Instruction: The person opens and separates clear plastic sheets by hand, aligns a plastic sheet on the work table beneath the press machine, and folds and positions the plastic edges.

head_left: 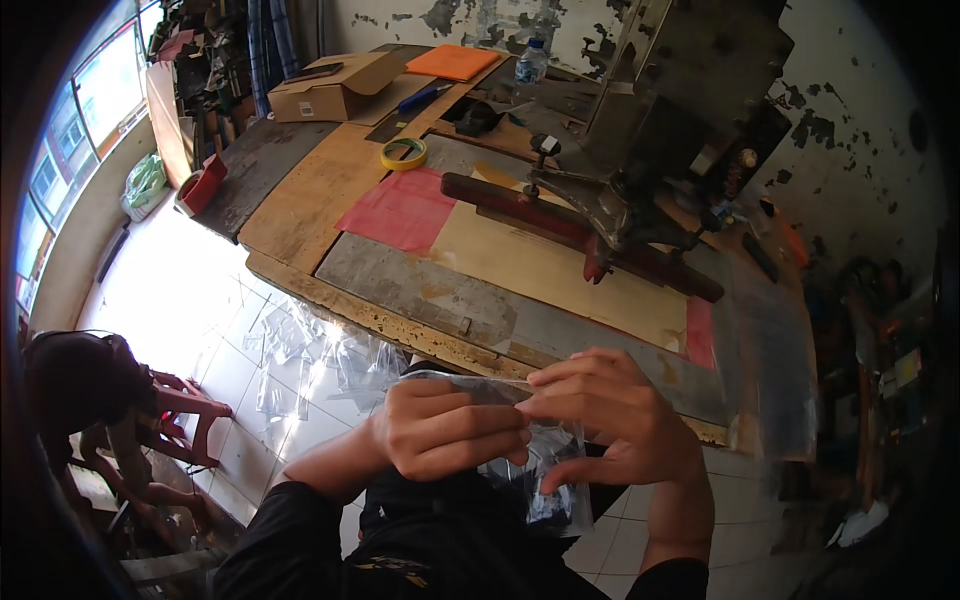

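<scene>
Head view: clear bag (575, 505) hangs between the two hands, near side of the table (375, 320), dark stuff inside. Left hand (452, 428), on the bag's left, has fingers curled on its upper part. Right hand (615, 415) on the right, thumb spread from fingers, fingertips at the bag's top edge; can't tell if it grips. Far: yellow tape roll (419, 161), cardboard box (320, 98). Loose plastic (285, 350) on floor, left.

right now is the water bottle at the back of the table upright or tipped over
Upright: the bottle has its blue cap at the top and its body standing below.
</scene>
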Demonstrator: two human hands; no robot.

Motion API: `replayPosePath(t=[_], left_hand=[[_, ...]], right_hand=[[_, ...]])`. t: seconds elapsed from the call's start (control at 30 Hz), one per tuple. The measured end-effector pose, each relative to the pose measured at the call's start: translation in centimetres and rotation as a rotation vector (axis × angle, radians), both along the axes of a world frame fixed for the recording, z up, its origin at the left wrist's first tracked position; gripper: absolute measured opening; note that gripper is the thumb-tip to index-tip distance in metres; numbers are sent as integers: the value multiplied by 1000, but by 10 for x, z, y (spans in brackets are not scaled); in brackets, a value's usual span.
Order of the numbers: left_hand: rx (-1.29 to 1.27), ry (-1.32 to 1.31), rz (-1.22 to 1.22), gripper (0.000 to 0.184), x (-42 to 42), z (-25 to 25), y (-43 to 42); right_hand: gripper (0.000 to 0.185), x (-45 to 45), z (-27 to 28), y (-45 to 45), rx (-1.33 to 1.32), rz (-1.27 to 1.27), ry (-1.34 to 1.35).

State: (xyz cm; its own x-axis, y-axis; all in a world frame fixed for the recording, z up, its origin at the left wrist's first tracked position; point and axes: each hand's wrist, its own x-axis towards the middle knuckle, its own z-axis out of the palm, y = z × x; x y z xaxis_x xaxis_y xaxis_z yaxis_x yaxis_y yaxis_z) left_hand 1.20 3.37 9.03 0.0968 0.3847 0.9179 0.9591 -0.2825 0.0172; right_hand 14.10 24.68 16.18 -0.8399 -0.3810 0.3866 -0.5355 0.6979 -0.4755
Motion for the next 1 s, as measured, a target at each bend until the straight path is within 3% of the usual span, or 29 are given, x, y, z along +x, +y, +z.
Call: replayPosePath(t=[0.07, 0.13, 0.23, 0.37, 0.53, 0.77, 0.83, 1.0], left_hand=[[-9, -20, -15, 33, 1, 2, 1], [-19, -44, -31, 33, 2, 1, 2], [-93, -91, -38, 33, 1, -7, 10], [-205, -275, -48, 24, 2, -7, 20], [-298, -283, -13, 24, 8, 3, 28], [-285, -306, -2, 22, 10, 1, 35], [-460, -508, 91, 24, 15, 10, 28], [-570, -450, 76, 21, 1, 7, 21]], right_hand=[[57, -3, -3, 8, -31, 66, -49], [37, -6, -15, 16, -83, 142, -132], [31, -5, -35, 21, -177, 111, -145], [34, 4, -29, 9, -38, -97, 82], [36, 20, -21, -14, -205, -406, 82], [24, 21, -35, -13, -244, -500, 51], [18, 23, -41, -9, -295, -555, 24], [16, 27, -43, -2, -364, -613, 32]])
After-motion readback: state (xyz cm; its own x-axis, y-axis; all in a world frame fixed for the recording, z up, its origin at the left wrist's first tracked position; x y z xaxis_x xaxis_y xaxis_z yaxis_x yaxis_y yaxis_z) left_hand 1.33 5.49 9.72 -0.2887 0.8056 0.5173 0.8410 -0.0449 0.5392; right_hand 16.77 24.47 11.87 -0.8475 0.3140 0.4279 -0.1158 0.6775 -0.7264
